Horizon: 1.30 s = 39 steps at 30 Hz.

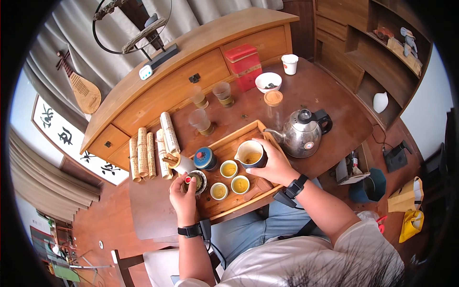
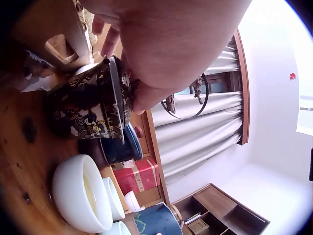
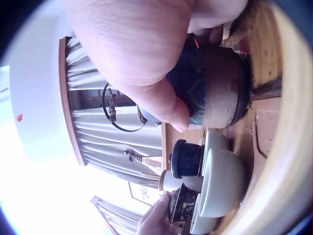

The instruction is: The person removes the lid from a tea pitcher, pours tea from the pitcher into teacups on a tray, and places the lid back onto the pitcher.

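Note:
My right hand (image 1: 274, 165) grips a dark blue tea pitcher (image 1: 252, 154) with a pale inside, holding amber tea. The thumb wraps its side in the right wrist view, and the pitcher stands low over the tray. My left hand (image 1: 184, 201) is at a dark patterned gaiwan (image 2: 90, 100) at the tray's left edge, thumb and finger pinching the red knob (image 1: 188, 179) of its lid. Beside it, three small white cups (image 1: 219, 191) of yellow tea sit on the wooden tea tray (image 1: 224, 211). A blue lidded jar (image 1: 204, 158) stands behind them.
A steel kettle (image 1: 304, 135) stands right of the tray, near a cork-topped glass jar (image 1: 273, 98). Several glasses (image 1: 201, 122), a white bowl (image 1: 268, 82) and a red tin (image 1: 243, 67) stand behind. Bamboo scrolls (image 1: 142, 153) and a white tool holder (image 1: 183, 164) are at left.

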Tool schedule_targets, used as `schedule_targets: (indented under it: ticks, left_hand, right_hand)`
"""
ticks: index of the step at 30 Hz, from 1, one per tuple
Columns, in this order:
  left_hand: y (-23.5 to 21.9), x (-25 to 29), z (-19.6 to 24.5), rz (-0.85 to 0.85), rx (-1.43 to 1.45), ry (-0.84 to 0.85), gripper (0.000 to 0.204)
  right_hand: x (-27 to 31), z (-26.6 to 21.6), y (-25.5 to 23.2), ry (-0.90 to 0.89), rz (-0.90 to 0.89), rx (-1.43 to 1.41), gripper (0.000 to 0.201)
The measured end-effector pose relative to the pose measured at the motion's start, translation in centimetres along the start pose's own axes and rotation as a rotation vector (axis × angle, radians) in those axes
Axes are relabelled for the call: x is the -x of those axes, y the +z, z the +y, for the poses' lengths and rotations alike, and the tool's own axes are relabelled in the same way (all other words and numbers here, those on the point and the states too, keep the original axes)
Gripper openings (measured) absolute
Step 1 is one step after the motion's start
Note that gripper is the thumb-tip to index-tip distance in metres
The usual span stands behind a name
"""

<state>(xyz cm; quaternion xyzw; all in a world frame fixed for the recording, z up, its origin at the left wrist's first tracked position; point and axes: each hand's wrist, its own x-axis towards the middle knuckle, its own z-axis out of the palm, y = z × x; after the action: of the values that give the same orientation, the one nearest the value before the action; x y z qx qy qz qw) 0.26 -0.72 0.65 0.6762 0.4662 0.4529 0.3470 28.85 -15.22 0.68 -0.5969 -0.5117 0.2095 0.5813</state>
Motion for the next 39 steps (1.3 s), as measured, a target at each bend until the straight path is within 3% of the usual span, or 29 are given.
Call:
schedule_targets:
  ticks: [5,10,20,23,25,30,35,36,39]
  left_hand:
    - [0.3,0.2,-0.9,-0.022,0.083,-0.056,0.033]
    - [-0.1,0.4,0.2,-0.064,-0.127,-0.001,0.034]
    - [0.1,0.7,-0.5,-0.063,-0.074,-0.021,0.043]
    - [0.1,0.9,-0.3,-0.055,-0.05,0.046,0.049]
    - [0.1,1.1,0.7,-0.045,0.018,-0.048,0.043]
    - [0.1,0.7,-0.4,0.032,0.25,-0.038,0.031]
    - [0.2,1.0,-0.7,0.116,0.36,-0.028,0.03]
    - [0.1,1.0,-0.6,0.133,0.372,-0.037,0.03]
    - [0.0,1.1,-0.8,0.116,0.234,0.009,0.029]
  right_hand:
    - [0.0,0.3,0.2,-0.008,0.019,0.019,0.087]
    - [-0.2,-0.5,0.1,0.066,-0.027,0.01,0.087]
    - [-0.1,-0.5,0.0,0.047,-0.02,0.002,0.086]
    - [0.0,-0.6,0.0,0.047,-0.016,0.036,0.086]
    - [-0.1,-0.5,0.0,0.043,-0.022,0.04,0.087]
    - [0.0,-0.1,0.2,0.051,-0.047,0.037,0.093]
    - [0.6,-1.3,0.4,-0.335,0.111,0.375,0.081]
    - [0.6,-3.0,0.9,-0.37,0.143,0.37,0.064]
    - [-0.3,-5.8,2.0,-0.472,0.069,0.464,0.051]
